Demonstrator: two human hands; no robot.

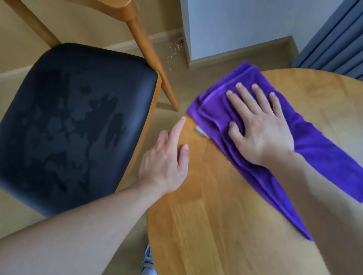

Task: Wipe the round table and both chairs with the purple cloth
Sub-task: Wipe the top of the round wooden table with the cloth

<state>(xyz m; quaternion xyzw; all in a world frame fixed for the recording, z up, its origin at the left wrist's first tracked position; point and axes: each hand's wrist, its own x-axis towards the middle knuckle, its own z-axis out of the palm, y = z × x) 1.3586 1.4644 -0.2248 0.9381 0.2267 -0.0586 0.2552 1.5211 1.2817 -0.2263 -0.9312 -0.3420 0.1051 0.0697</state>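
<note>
Right hand: the right hand is lying flat, fingers spread, palm pressing down on the purple cloth rather than gripping it.
Left hand: the left hand is resting at the table's left rim, forefinger stretched out along the edge, the other fingers curled, holding nothing.
Purple cloth: it is lying folded on the round table, its far-left corner hanging slightly over the rim (a small white tag is showing at its near side).
Open room: bare tabletop is stretching near and right of the cloth.
Chair: the chair is standing just left of the table, a narrow strip of floor between them.
</note>
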